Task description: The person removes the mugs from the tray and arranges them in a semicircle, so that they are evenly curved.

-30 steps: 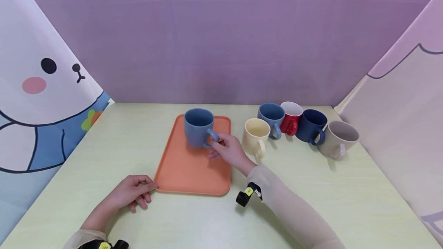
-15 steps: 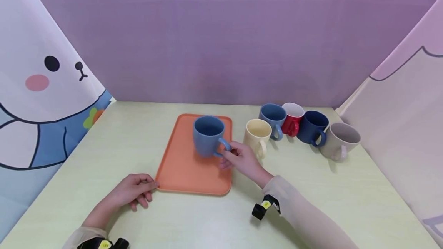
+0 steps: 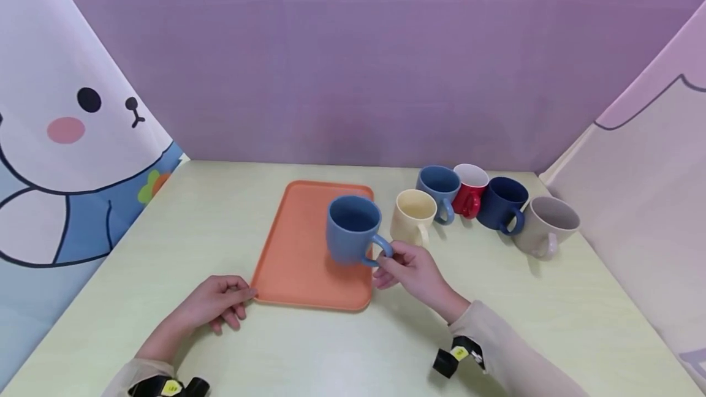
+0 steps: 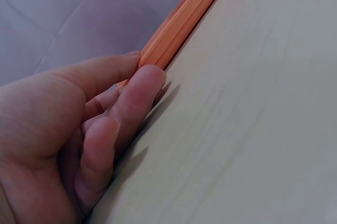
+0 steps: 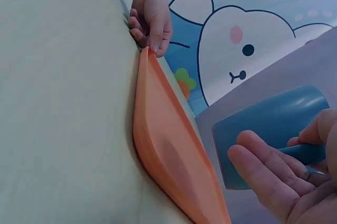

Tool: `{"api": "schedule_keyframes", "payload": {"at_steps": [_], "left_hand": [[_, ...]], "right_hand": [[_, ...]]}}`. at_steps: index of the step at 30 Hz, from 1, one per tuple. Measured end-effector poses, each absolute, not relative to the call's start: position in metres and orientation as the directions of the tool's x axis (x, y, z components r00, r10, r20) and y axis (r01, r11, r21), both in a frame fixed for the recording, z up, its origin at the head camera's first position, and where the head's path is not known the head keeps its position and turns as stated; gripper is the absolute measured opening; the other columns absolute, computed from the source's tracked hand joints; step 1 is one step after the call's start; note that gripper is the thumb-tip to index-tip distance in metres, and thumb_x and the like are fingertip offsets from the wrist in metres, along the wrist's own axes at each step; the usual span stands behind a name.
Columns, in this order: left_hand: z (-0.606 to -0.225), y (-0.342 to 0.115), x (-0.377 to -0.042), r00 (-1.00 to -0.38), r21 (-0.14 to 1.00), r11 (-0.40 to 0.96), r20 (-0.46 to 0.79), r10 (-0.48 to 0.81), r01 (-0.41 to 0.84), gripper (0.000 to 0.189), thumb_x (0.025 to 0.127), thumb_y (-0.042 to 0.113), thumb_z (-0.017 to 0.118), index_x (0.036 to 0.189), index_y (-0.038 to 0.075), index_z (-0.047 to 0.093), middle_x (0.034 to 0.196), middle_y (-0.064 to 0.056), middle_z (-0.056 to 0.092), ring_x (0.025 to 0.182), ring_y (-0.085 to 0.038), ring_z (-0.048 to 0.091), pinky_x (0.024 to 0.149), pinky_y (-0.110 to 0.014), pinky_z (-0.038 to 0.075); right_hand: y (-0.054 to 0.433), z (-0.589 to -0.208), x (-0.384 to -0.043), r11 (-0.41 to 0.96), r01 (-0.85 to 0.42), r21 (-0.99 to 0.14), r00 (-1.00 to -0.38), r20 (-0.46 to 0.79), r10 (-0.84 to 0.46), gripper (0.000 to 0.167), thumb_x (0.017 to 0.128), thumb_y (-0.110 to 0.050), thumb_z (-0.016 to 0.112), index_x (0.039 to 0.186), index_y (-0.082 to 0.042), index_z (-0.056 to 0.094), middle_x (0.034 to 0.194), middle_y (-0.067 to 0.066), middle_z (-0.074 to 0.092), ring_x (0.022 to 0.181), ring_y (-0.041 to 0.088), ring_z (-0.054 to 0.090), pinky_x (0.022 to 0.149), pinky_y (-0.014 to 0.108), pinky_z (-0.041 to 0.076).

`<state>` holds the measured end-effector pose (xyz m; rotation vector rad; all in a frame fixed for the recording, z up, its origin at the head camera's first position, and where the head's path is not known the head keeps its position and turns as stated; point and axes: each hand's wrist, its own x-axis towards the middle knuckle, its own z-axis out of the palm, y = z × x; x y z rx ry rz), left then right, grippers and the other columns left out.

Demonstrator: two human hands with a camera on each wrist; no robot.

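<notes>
By its handle, a blue mug point(image 3: 352, 231) is held upright in my right hand point(image 3: 416, 274), thumb and fingers pinching the loop. It hangs over the right part of an orange tray point(image 3: 298, 250), and the right wrist view shows a gap between the mug point(image 5: 274, 124) and the tray point(image 5: 174, 150). At the tray's near left corner, my left hand point(image 3: 217, 302) pinches the rim. The left wrist view shows thumb and fingertips of that hand point(image 4: 89, 113) on either side of the orange rim point(image 4: 176, 23).
Right of the tray stand a cream mug point(image 3: 412, 216), a second blue mug point(image 3: 438, 184), a red mug with a white inside point(image 3: 469, 192), a navy mug point(image 3: 499, 201) and a grey-beige mug point(image 3: 546, 225). A purple backdrop point(image 3: 353, 66) rises behind the table point(image 3: 309, 348).
My right hand has carried the blue mug rightward and nearer, from over the tray's far middle to its right edge. The left hand keeps its pinch on the tray corner.
</notes>
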<state>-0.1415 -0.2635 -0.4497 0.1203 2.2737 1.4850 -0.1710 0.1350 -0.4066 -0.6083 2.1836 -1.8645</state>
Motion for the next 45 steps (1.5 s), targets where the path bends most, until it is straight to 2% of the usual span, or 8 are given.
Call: {"api": "schedule_keyframes", "payload": {"at_steps": [6,16,23,37,45], "left_hand": [[-0.451,-0.264,-0.141,-0.902,0.898,0.404,-0.309,0.301,-0.172,0.033,0.101,0.033,0.060,0.102,0.000,0.066,0.071,-0.007,0.066,0.057,-0.020,0.067,0.041,-0.026,0.045],[-0.450,-0.262,-0.143,-0.905,0.896,0.412,-0.306,0.295,-0.169,0.033,0.100,0.034,0.061,0.101,0.001,0.066,0.071,-0.007,0.066,0.057,-0.020,0.067,0.041,-0.026,0.045],[-0.451,-0.264,-0.143,-0.903,0.899,0.403,-0.308,0.300,-0.173,0.032,0.101,0.033,0.061,0.101,0.001,0.066,0.071,-0.007,0.066,0.057,-0.019,0.067,0.041,-0.025,0.044],[-0.448,-0.264,-0.142,-0.903,0.898,0.409,-0.304,0.304,-0.165,0.032,0.101,0.032,0.060,0.100,0.001,0.065,0.070,-0.006,0.066,0.056,-0.019,0.067,0.041,-0.025,0.044],[-0.447,-0.263,-0.141,-0.902,0.895,0.413,-0.307,0.303,-0.166,0.031,0.101,0.031,0.060,0.100,0.001,0.066,0.070,-0.006,0.066,0.056,-0.019,0.067,0.040,-0.025,0.044]], "right_hand": [[0.152,-0.406,-0.156,0.155,-0.162,-0.975,-0.897,0.080,-0.435,0.011,0.099,0.000,0.057,0.101,0.010,0.059,0.090,0.024,0.068,0.076,0.028,0.073,0.070,0.039,0.059],[0.183,-0.404,-0.135,0.107,-0.194,-0.975,-0.883,0.126,-0.452,0.011,0.099,0.003,0.055,0.101,0.014,0.056,0.088,0.029,0.066,0.076,0.020,0.073,0.069,0.039,0.059],[0.205,-0.406,-0.121,0.119,-0.174,-0.978,-0.897,0.107,-0.429,0.011,0.100,0.003,0.054,0.100,0.014,0.056,0.087,0.026,0.068,0.075,0.020,0.073,0.068,0.039,0.059],[0.247,-0.419,-0.101,0.082,-0.249,-0.965,-0.904,0.200,-0.379,0.008,0.098,0.013,0.048,0.094,0.013,0.055,0.081,0.016,0.071,0.070,0.022,0.073,0.061,0.044,0.058],[0.271,-0.418,-0.088,0.132,-0.196,-0.972,-0.955,0.159,-0.250,0.010,0.098,0.011,0.050,0.094,0.008,0.059,0.081,0.013,0.072,0.069,0.024,0.073,0.061,0.041,0.058]]}}
